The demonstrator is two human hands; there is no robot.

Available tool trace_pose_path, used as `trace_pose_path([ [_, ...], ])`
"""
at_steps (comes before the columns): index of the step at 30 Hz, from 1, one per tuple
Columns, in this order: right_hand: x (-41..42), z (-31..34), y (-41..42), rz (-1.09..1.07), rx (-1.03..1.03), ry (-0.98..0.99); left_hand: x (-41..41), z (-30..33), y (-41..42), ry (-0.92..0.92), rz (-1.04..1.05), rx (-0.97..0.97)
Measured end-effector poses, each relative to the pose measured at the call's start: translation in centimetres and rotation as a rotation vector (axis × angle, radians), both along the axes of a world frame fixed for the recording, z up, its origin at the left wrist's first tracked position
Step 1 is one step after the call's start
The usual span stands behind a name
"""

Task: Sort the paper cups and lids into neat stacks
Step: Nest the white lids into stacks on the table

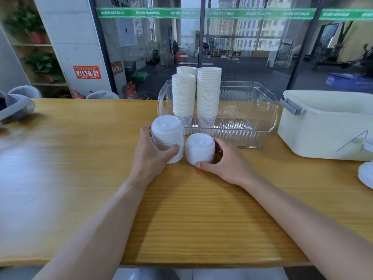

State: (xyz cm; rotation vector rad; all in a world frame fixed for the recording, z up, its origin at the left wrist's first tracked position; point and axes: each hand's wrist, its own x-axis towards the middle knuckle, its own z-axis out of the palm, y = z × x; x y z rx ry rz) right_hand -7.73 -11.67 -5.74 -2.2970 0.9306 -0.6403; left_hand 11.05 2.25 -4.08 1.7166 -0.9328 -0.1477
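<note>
White plastic lids, two nested stacks mid-table before clear bin (252, 126): taller stack (167, 136) gripped by left hand (150, 152), shorter stack (200, 148) cupped by right hand (226, 160). Probably light, slippery, topple-prone; best gripped low around sides.

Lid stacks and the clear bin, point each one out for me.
taller lid stack (167, 130), head view, top lid
shorter lid stack (200, 145), head view, top lid
clear bin (250, 116), head view, ribbed right wall

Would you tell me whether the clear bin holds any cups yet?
Yes: three tall cup stacks stand upright in the clear bin's left end.
</note>
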Motion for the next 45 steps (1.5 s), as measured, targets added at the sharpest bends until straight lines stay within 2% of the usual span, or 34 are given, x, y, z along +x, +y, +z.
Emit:
trace_pose_path([
  [7,0.5,0.0,0.0,0.000,-0.023,-0.002,0.2,-0.4,-0.2,0.036,-0.064,-0.002],
  [10,-0.2,-0.2,0.4,-0.029,-0.023,-0.045,-0.3,-0.3,0.0,-0.053,0.016,-0.080],
  [14,-1.8,-0.3,1.0,-0.073,0.002,-0.068,-1.7,0.5,1.1,-0.199,0.156,-0.302],
  [17,-3.6,-0.3,1.5,-0.101,0.005,-0.067,-3.7,0.8,1.6,-0.277,0.115,-0.376],
  [21,-6.7,-0.2,2.1,-0.147,0.016,-0.083,-7.0,0.5,0.9,-0.378,-0.078,-0.254],
  [26,-11.9,-0.2,2.6,-0.201,-0.003,-0.077,-10.4,-0.3,0.0,-0.505,-0.210,-0.075],
  [31,-18.0,0.2,2.5,-0.276,-0.078,-0.061,-14.8,-0.1,-2.1,-0.563,-0.326,0.087],
  [35,-22.5,0.4,1.9,-0.341,-0.166,-0.126,-19.4,-0.6,-5.1,-0.599,-0.445,0.178],
  [39,-26.3,0.1,0.9,-0.366,-0.346,-0.195,-24.9,-1.0,-9.1,-0.554,-0.566,0.216],
  [45,-32.7,-0.5,-0.9,-0.469,-0.638,-0.345,-32.9,-1.6,-15.2,-0.336,-0.658,0.208],
])
